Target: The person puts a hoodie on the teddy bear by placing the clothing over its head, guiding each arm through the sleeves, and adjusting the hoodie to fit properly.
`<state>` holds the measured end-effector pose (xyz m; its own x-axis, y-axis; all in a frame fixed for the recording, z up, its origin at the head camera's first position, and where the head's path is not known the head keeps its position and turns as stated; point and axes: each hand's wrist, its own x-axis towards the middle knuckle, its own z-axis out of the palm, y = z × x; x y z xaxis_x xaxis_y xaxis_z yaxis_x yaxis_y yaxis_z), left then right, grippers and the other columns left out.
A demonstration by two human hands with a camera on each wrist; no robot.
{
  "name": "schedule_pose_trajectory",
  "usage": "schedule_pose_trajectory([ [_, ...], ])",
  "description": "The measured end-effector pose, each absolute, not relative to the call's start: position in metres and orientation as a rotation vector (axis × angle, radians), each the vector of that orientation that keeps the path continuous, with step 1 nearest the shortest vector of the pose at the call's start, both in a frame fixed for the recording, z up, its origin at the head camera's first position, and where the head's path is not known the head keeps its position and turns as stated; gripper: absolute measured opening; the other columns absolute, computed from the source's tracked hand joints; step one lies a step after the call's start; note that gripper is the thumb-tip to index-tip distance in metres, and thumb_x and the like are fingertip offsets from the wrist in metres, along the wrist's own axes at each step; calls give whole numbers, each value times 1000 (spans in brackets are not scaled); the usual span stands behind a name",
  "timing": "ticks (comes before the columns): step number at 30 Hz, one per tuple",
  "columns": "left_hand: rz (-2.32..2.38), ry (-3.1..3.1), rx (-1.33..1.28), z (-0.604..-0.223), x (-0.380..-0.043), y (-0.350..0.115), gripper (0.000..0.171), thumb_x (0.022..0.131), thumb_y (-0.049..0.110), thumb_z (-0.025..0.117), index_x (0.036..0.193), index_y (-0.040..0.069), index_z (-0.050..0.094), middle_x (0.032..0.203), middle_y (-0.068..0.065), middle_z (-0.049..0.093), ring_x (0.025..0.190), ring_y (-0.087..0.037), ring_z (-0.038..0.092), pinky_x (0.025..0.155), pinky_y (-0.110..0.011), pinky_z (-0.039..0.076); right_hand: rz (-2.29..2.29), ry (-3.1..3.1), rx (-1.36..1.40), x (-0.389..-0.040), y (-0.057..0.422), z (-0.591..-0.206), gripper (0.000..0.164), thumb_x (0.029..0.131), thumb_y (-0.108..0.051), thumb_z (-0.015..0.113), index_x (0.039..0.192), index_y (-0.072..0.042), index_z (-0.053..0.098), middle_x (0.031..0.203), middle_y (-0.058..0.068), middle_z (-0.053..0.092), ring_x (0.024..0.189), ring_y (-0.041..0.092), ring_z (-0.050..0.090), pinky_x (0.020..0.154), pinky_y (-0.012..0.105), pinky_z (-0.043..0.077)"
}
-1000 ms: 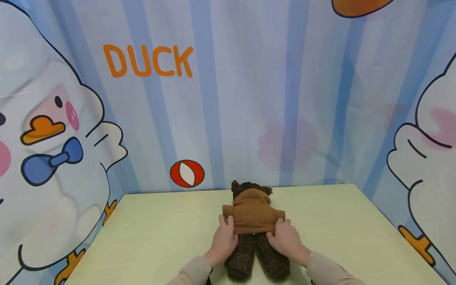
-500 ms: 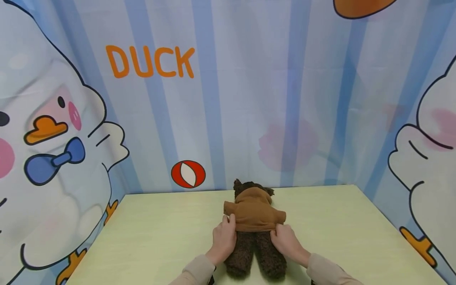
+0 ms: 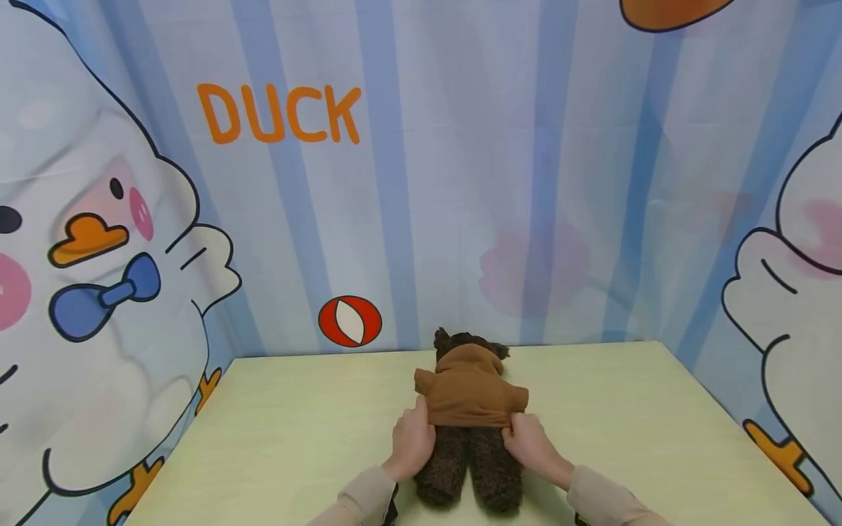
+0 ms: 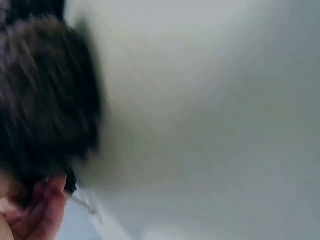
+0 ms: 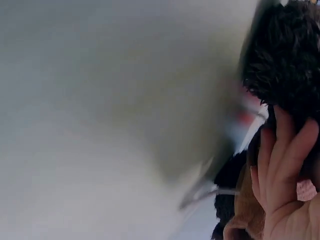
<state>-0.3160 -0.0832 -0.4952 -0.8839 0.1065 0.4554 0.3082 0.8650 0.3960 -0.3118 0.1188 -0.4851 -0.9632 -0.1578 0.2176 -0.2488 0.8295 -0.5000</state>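
A dark brown plush bear (image 3: 442, 467) lies on the table, its head toward the curtain and its legs toward me. It wears a tan-brown hooded sweatshirt (image 3: 470, 394); no face shows. My left hand (image 3: 412, 442) pinches the sweatshirt's hem at the left side, beside the left leg. At the opposite corner of the hem, my right hand (image 3: 531, 444) grips the cloth with curled fingers. The left wrist view shows dark fur (image 4: 45, 90) above the fingers. In the right wrist view, fingers (image 5: 282, 175) lie against the fur and a strip of sweatshirt.
The pale yellow table (image 3: 296, 431) extends on both sides of the bear. Behind it hangs a blue striped curtain (image 3: 454, 183) printed with ducks, a red ball and the word DUCK.
Both hands have shifted slightly at the hem, which now lies straighter across the bear. The left sleeve has come clear of the left fingers. The bear's right-side leg has swung inward.
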Motion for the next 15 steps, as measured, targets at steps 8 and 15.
schedule_pose_trajectory([
  [8,0,-2682,-469,-498,-316,-95,20,79,10,62,98,5,56,56,-5,54,44,-19,51,37,-27,35,102,-2756,641,-312,131,-484,24,74,-6,63,57,-12,47,51,1,49,44,15,45,41,32,37],
  [15,-423,-2779,-620,-476,-319,-109,11,78,12,63,77,16,53,65,2,55,54,-7,48,43,-21,33,722,-2931,876,-322,150,-470,1,78,-7,60,78,-8,61,73,3,62,60,12,55,50,24,41],
])
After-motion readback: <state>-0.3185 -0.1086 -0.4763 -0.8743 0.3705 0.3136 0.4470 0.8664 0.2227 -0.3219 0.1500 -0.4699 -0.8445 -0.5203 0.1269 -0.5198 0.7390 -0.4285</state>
